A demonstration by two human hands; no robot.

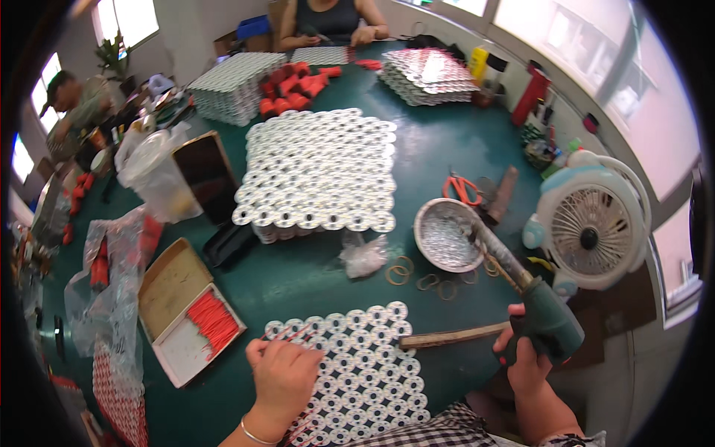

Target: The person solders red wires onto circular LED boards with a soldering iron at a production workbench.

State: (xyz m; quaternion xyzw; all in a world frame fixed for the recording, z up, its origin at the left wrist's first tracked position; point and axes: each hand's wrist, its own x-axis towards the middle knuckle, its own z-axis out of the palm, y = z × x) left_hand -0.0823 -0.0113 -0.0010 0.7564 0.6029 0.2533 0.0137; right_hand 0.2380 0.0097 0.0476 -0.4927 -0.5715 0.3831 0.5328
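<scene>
Before me lies a panel of round white circuit boards (365,365), joined in rows, with thin red wires along its left side. My left hand (287,376) rests on that panel's left part, fingers curled together beside the wires; what they pinch is hidden. My right hand (525,354) is wrapped around the dark green handle of a pistol-shaped soldering gun (551,320). The gun's metal barrel points up and left, its tip at a bowl (426,249) of silvery metal bits. Between the panel and my right hand lies a wooden stick (454,337).
A tall stack of white panels (316,171) stands mid-table. A carton of red wires (160,350) and a phone (207,175) are left. Red-handled pliers (465,188), rubber bands (398,274) and a fan (588,235) are right. Another person (328,22) works at the far end.
</scene>
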